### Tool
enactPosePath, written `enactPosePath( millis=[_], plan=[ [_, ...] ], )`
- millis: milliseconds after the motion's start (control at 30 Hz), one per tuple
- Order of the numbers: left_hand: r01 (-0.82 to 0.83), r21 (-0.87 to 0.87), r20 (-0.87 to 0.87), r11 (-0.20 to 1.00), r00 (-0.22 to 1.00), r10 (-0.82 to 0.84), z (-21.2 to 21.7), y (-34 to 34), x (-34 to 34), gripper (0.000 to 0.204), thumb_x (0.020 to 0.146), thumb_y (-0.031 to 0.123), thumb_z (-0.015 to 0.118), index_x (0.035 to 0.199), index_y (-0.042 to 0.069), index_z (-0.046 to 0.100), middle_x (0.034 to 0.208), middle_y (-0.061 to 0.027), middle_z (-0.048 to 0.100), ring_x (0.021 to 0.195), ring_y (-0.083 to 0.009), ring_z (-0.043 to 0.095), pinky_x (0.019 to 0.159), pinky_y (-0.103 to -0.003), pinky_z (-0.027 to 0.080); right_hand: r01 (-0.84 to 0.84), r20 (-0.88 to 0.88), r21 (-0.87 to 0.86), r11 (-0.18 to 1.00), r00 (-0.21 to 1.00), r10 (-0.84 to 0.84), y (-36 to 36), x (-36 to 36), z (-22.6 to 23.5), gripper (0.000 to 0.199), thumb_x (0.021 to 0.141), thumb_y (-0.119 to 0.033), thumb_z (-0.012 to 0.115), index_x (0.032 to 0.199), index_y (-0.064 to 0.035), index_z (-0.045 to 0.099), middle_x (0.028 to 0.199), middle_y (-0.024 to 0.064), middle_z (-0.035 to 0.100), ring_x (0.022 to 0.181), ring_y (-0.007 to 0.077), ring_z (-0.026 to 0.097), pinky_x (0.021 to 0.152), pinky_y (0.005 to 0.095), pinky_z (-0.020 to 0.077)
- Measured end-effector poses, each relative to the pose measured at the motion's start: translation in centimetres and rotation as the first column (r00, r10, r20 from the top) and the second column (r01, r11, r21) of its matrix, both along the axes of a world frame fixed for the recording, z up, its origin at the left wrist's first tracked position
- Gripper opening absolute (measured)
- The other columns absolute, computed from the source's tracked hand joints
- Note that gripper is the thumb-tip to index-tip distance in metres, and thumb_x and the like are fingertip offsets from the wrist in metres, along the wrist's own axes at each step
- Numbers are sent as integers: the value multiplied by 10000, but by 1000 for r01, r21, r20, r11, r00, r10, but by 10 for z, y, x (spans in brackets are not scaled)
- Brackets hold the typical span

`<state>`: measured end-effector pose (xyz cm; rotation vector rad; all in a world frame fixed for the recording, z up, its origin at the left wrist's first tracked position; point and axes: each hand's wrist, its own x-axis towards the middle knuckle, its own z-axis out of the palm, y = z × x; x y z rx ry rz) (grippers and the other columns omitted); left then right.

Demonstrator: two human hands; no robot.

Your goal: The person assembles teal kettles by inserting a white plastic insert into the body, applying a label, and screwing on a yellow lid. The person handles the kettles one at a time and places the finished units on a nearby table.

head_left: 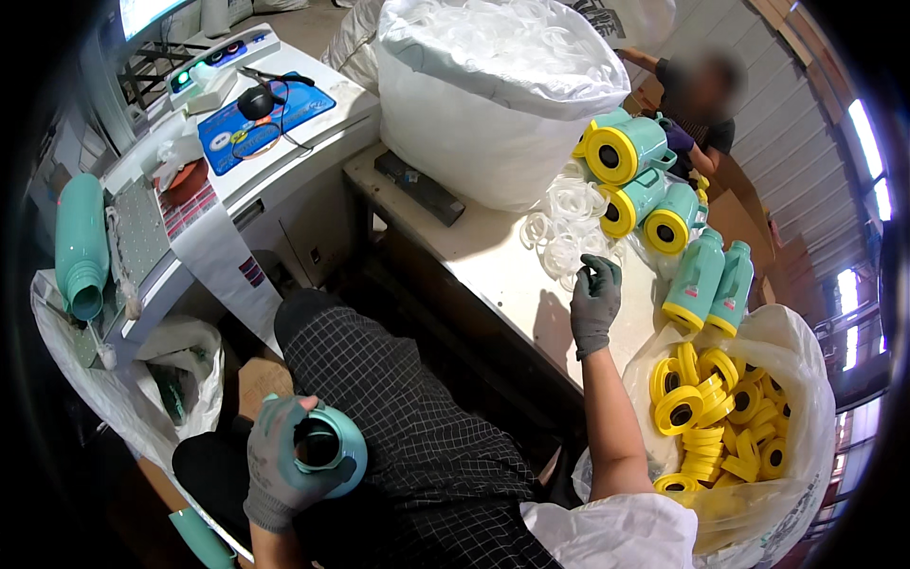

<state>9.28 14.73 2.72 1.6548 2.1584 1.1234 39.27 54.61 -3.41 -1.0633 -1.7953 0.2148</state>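
My left hand (pixel 282 453), in a grey work glove, is wrapped round a teal bottle (pixel 347 449) held over my lap. Its round mouth faces up and the inside looks dark. My right hand (pixel 597 302), in a darker grey glove, is raised over the table at the near edge of a heap of translucent white rings (pixel 574 216). Its fingers are curled together, and whatever they may pinch is too small to make out. Right of that hand stand two teal jugs (pixel 697 277) with yellow bases. More teal jugs (pixel 645 194) lie stacked behind, yellow ends outward.
A big white sack (pixel 455 123) of clear rings stands on the table (pixel 507 289). At right, a plastic bag (pixel 654 379) holds yellow caps (pixel 711 394). Another teal bottle (pixel 82 242) lies on the machine at left, near a mouse (pixel 256 102). A co-worker (pixel 706 104) is behind the jugs.
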Motion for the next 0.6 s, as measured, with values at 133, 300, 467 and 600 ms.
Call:
enactPosePath(
  millis=[133, 300, 467, 600],
  plan=[
    [-18, -30, -3, 999, 1000, 18, 0, -3, 3, 813, 559, 206, 942, 1274, 71, 579, 1104, -122, 665, 1000, -338, 653, 869, -462, 535, -116, 460, 284, 952, 887, -29, -1, -3, 8, 283, 778, 38, 655, 1038, -56, 714, 1005, 146, 650, 915, 332, 646, 790, 431, 530],
    [-34, -63, 9, 997, 999, 35, 2, -2, 3, 802, 562, 215, 942, 1267, 79, 584, 1104, -122, 663, 1010, -337, 646, 867, -462, 532, 29, 208, 137, 990, 976, -58, 19, -4, 8, 222, 846, -124, 748, 1065, -85, 743, 989, 158, 656, 918, 348, 643, 807, 446, 517],
    [-4, -55, 6, 998, 1000, 4, 9, 11, 8, 788, 574, 229, 941, 1263, 81, 588, 1104, -126, 661, 1023, -338, 638, 882, -466, 524, 163, 587, 166, 973, 776, -230, 64, -22, 6, 209, 825, -295, 784, 943, -123, 784, 1013, 130, 668, 969, 353, 633, 839, 472, 505],
    [5, 68, -145, 998, 989, 5, 10, 10, 6, 812, 590, 211, 934, 1295, 60, 561, 1128, -138, 635, 1006, -365, 626, 880, -477, 512, 93, 510, 170, 981, 843, -169, 63, -28, 12, 132, 760, -233, 800, 865, -155, 777, 1009, 100, 673, 964, 339, 621, 813, 457, 505]
  ],
)
